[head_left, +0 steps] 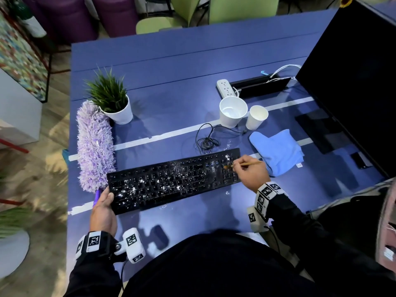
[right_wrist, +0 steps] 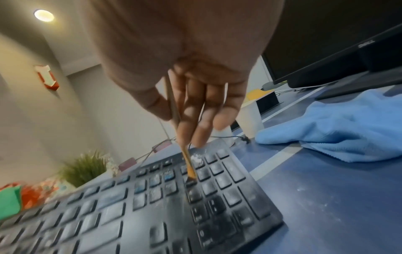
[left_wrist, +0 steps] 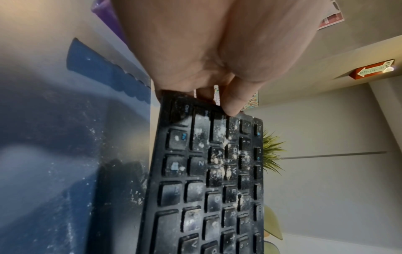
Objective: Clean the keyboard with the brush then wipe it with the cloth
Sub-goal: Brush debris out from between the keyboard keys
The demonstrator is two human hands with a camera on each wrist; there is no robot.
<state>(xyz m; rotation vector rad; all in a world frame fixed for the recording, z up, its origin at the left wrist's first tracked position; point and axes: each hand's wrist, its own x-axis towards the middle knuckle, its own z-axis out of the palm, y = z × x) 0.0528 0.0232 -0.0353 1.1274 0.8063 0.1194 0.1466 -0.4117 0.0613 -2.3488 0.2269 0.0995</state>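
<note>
A black keyboard dusted with white crumbs lies slantwise on the blue table. My left hand grips its near left corner, thumb on the top edge of the keyboard. My right hand pinches a thin wooden brush, whose tip touches the keys beside the number pad of the keyboard. Right of the keyboard lies a crumpled blue cloth, also seen as the cloth in the right wrist view.
A purple fluffy duster lies left of the keyboard, beside a potted plant. Behind are two white cups, a coiled cable and a power strip. A black monitor stands at the right.
</note>
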